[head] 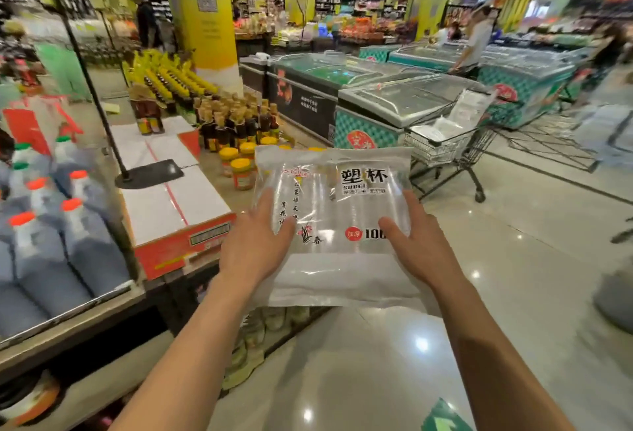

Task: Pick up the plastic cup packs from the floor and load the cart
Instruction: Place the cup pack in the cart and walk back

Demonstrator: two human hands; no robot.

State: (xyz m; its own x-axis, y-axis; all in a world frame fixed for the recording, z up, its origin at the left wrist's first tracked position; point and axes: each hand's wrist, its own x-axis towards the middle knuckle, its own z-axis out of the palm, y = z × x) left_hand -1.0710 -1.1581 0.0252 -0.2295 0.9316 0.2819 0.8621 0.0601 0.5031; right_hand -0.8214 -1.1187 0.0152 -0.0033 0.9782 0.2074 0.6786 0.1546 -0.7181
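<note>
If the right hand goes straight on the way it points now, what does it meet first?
Probably the teal freezer, just left of the cart; depth is unclear. The right hand carries the cup pack.

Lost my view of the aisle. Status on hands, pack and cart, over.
Left hand and right hand both grip one cup pack, off the floor. Cart ahead by the freezers, packs inside. No obstacle seen between.

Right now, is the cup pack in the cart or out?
Out. The left hand and right hand hold the cup pack in the air, short of the cart ahead, which has other packs inside.
</note>
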